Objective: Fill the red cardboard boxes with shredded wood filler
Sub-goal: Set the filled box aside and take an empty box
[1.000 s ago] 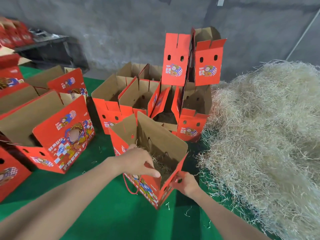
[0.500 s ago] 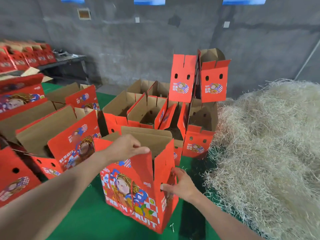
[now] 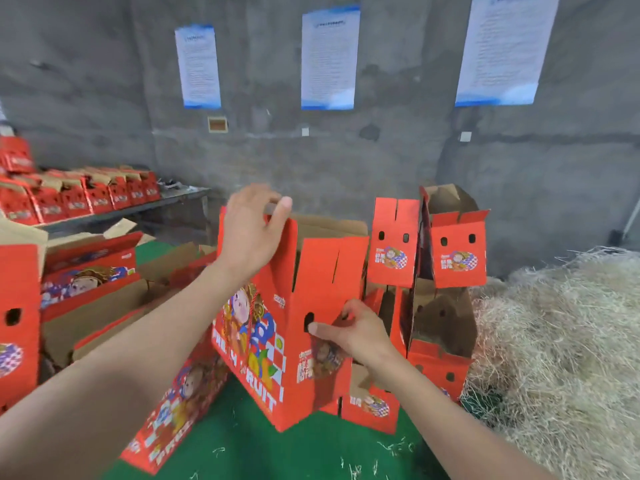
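While my left hand (image 3: pixel 254 233) curls over the top edge of the box (image 3: pixel 277 358), my right hand (image 3: pixel 356 336) pinches its side panel just beside a hole (image 3: pixel 308 321). I see the box tilted over the green table (image 3: pixel 294 452), but I cannot tell whether its lower corner touches. Filler (image 3: pixel 561 341) lies heaped at the right, apart from the box. Other open boxes (image 3: pixel 440 327) stand just behind it, near the heap.
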